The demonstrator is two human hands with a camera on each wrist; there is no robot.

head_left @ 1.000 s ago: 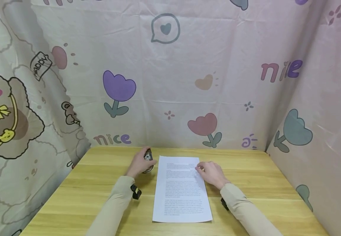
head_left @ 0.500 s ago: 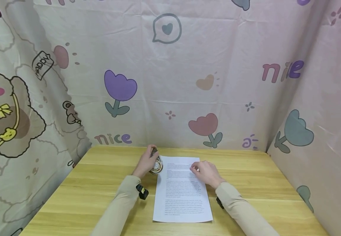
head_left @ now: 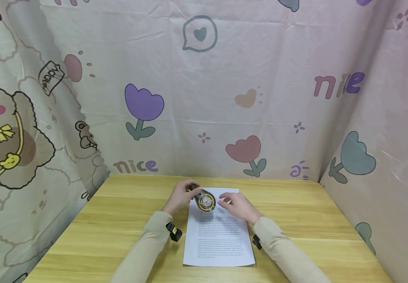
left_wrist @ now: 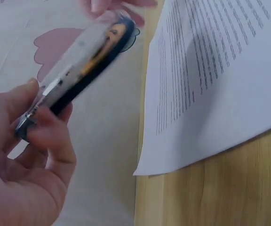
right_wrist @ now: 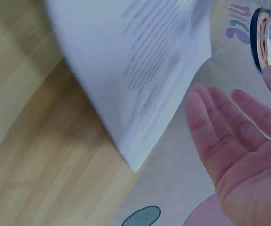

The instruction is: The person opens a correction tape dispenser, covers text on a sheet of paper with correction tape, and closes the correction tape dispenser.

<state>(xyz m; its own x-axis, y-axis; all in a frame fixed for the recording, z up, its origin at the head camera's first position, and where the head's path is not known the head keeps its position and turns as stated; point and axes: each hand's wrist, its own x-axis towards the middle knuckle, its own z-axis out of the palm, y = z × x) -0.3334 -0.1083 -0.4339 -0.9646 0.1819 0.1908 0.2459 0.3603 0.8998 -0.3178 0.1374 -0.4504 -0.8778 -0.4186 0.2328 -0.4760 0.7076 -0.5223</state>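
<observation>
A teardrop-shaped correction tape [head_left: 205, 201], clear-cased with a round reel inside, is held over the upper part of a printed sheet of paper [head_left: 218, 243]. My left hand [head_left: 180, 197] pinches its narrow end between thumb and fingers. In the left wrist view the correction tape [left_wrist: 81, 63] slants up, its dark edge showing and the picture blurred. My right hand [head_left: 240, 207] is just right of the reel end, over the paper. Seen from the right wrist, that hand [right_wrist: 248, 150] has loosely extended fingers and grips nothing; the thumb tip overlaps the correction tape [right_wrist: 267, 40].
The paper lies on a light wooden table [head_left: 295, 220], its corner lifting slightly in the right wrist view. Behind and at both sides hangs a patterned curtain [head_left: 204, 98] with flowers and words. Small black cameras [head_left: 174, 232] sit on both wrists.
My left hand has carried the correction tape from the table left of the paper to over the paper, turning its reel end right. My right hand has shifted left toward it.
</observation>
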